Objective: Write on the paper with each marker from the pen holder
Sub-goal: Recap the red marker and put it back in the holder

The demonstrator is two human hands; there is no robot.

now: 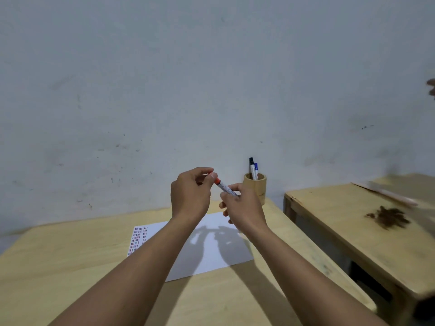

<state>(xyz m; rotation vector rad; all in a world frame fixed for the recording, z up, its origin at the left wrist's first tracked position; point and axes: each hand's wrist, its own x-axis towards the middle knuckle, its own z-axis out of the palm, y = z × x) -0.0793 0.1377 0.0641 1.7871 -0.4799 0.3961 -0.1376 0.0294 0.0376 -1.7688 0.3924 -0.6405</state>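
Both hands hold a red marker (223, 186) in the air above the white paper (211, 250). My left hand (191, 194) pinches the marker's red cap end with its fingertips. My right hand (242, 205) grips the white barrel lower down. The paper lies on the light wooden table (70, 267) and carries columns of small red and dark marks (137, 241) along its left edge. Behind my right hand stands a round wooden pen holder (255, 187) with a black marker (251, 164) and a blue marker (255, 169) upright in it.
A pale wall rises right behind the table. To the right, across a narrow gap, stands a second wooden table (353, 220) with a dark brown stain (388, 218) and a long pale stick (386, 194). Part of another person's hand (432, 89) shows at the right edge.
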